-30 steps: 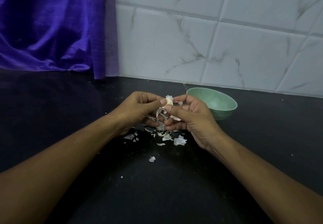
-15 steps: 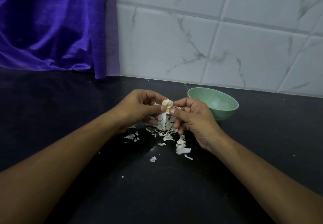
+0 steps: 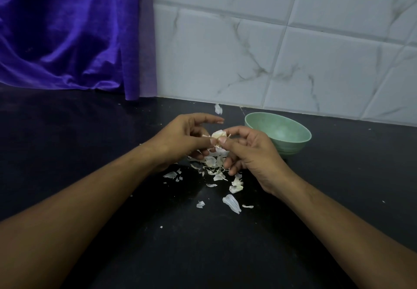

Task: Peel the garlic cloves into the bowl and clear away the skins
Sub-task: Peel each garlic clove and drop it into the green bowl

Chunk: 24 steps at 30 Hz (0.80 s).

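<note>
A pale garlic clove (image 3: 218,136) is pinched between both hands above the dark counter. My left hand (image 3: 182,138) holds it with thumb and lower fingers, its index finger raised. My right hand (image 3: 248,153) pinches it from the right with thumb and forefinger. Below them lie several papery garlic skins (image 3: 214,164), with looser pieces nearer me (image 3: 231,203). One small skin (image 3: 218,109) sits in the air or on the counter beyond my left hand. A green bowl (image 3: 293,146) stands just right of my right hand; I cannot make out anything inside it.
The black counter (image 3: 90,153) runs to a white marbled tile wall (image 3: 270,52) at the back. A purple cloth (image 3: 67,36) hangs at the back left, reaching the counter.
More skin pieces have dropped onto the counter in front of my right hand. My left index finger has lifted off the clove, and a small flake has appeared beyond it.
</note>
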Tool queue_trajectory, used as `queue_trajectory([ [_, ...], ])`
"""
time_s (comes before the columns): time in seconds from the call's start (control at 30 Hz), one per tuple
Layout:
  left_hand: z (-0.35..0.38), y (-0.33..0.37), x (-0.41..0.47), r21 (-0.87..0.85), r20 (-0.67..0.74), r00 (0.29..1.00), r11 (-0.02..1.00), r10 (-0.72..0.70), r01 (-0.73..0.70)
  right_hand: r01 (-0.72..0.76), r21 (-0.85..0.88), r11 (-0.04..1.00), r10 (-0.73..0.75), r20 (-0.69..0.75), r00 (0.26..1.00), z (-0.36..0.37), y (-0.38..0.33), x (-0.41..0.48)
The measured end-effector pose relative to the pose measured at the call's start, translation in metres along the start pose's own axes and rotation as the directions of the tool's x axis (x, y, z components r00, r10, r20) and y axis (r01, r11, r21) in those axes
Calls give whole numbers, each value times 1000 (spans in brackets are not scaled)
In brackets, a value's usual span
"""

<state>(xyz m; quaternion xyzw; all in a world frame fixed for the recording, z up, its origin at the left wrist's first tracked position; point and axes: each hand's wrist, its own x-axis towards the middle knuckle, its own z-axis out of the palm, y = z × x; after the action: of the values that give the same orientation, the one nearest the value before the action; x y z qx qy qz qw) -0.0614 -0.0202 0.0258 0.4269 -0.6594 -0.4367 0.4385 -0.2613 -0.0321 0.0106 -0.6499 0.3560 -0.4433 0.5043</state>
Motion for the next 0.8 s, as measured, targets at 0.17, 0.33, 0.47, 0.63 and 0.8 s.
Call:
queue_trajectory([
  [0.17, 1, 1, -1, 19, 7, 997, 996, 82, -82, -27, 11, 1000, 27, 7, 1000, 4, 3, 1],
  [0.33, -1, 2, -1, -9, 22, 993, 993, 120, -119, -88, 132, 987, 89, -6, 996, 5, -1, 2],
  [0.47, -2, -2, -1, 244, -27, 991, 962, 129, -119, -80, 83, 993, 82, -19, 996, 2, -1, 2],
  [0.63, -2, -1, 0, 517, -71, 983, 849, 171, -110, -6, -21, 1000, 4, -65, 998, -1, 2, 4],
  [0.8, -1, 2, -2, 562, -82, 975, 818, 208, -127, -1, -61, 998, -4, -83, 997, -1, 2, 3],
])
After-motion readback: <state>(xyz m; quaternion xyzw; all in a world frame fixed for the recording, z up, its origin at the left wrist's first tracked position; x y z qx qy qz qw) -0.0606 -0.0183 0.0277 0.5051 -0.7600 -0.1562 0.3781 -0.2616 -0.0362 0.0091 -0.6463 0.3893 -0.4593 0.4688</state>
